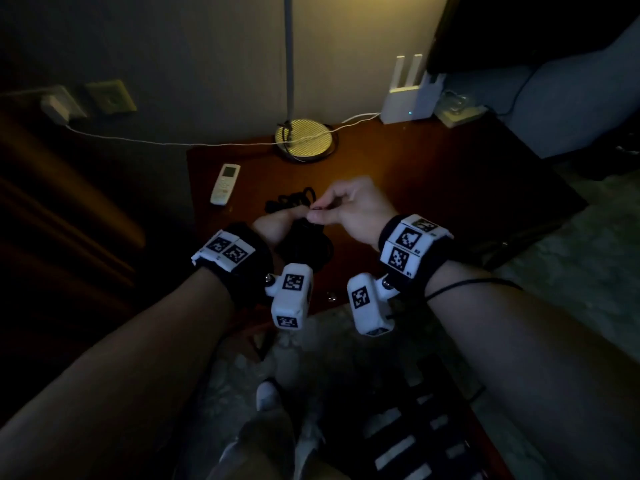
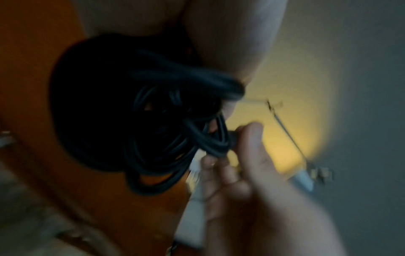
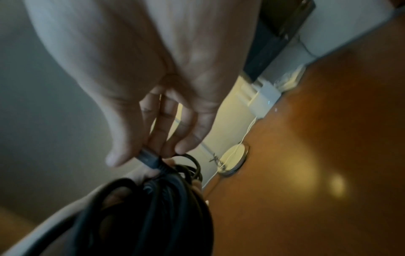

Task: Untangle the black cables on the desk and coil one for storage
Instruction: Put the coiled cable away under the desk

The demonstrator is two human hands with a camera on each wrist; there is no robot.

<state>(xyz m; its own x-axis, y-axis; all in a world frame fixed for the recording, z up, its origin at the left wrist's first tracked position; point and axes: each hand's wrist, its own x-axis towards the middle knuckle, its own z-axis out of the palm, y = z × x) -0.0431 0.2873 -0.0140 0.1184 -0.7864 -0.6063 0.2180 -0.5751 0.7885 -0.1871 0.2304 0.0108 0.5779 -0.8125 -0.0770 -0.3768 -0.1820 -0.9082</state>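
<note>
A person's left hand gripped a coiled black cable above the front edge of the wooden desk, while the right hand pinched the cable's connector end between thumb and fingers, close against the coil. A second tangle of black cable lay on the desk just behind the hands, near a white remote by the left edge. The coiling looked nearly done, with only the end apparently left to tuck in; the heap behind appeared unsorted.
</note>
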